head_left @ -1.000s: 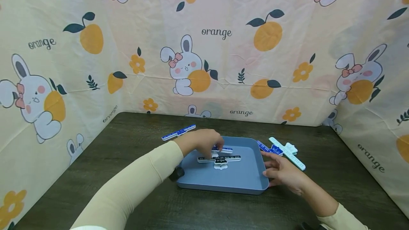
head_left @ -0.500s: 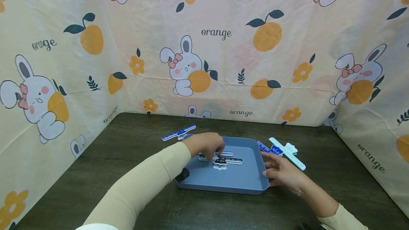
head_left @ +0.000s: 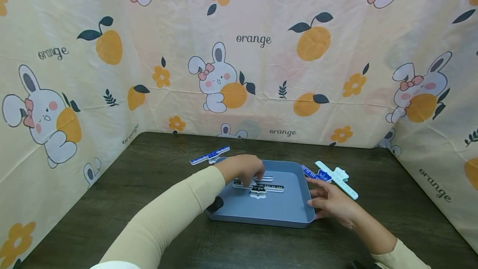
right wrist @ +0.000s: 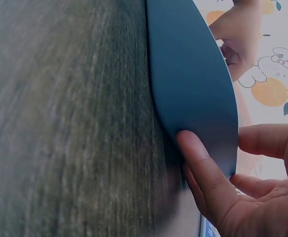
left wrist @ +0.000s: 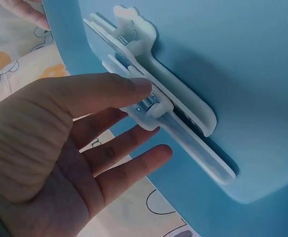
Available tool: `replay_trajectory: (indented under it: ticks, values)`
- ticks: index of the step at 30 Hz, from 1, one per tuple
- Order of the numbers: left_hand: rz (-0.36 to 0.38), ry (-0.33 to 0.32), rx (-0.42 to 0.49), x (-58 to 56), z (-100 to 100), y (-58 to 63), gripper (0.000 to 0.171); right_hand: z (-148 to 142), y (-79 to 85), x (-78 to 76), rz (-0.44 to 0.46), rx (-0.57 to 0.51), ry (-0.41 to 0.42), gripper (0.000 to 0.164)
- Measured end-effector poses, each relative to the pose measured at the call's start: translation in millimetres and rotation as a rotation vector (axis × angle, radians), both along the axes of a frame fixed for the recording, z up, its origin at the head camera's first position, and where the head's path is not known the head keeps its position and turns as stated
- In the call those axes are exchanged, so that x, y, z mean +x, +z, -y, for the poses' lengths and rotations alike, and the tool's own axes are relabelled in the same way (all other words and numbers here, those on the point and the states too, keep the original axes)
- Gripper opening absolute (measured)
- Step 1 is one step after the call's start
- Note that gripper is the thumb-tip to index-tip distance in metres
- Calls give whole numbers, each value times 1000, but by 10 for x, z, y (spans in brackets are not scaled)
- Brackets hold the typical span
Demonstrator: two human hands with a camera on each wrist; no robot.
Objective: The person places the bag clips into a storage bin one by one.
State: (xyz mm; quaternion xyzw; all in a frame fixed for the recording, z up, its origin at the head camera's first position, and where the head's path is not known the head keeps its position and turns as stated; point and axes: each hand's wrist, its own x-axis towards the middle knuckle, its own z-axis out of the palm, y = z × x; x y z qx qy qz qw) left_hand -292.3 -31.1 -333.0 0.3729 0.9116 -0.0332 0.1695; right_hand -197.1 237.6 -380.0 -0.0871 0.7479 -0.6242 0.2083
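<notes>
In the left wrist view, my left hand [left wrist: 70, 133] pinches the handle of a ruler clip [left wrist: 198, 150], thumb on its near side and fingers behind. In the head view that clip, printed blue in an earlier frame, lies mostly behind the hand. Close beside it in the blue tray [head_left: 284, 209] is a second ruler clip [head_left: 274, 188], white with black print and a scalloped handle. My right hand [head_left: 332, 202] rests against the tray's right side. The right wrist view shows its fingertips [right wrist: 193, 143] on the outer wall and at the rim.
Behind the tray's left corner lies a blue ruler clip [head_left: 210, 155]. Right of the tray, another blue ruler clip [head_left: 321, 175] lies against a mint-green ruler clip [head_left: 343, 186]. A printed cloth [head_left: 261, 78] hangs behind the dark wooden table [head_left: 179, 235].
My left hand has shifted slightly right and nearer, bringing the pinched clip closer to the black-printed one, which has also moved slightly right. The right hand and tray stay put.
</notes>
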Motion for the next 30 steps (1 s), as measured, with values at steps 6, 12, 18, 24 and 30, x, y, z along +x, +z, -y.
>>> replay_trajectory:
  ticks: [6,12,18,24,30]
  values:
    - [2,9,17,46,16,33,38,0,-1,8,15,-13,-5,80]
    - [-16,-9,25,92,24,78,42,-10,1,16,10,-21,12,80]
    - [-86,-42,35,125,52,131,37,-18,-5,16,15,-25,22,80]
    - [-136,-78,86,158,122,221,35,-27,-13,11,26,-30,26,79]
    - [-158,-86,192,175,243,344,36,-26,-20,9,29,-32,27,80]
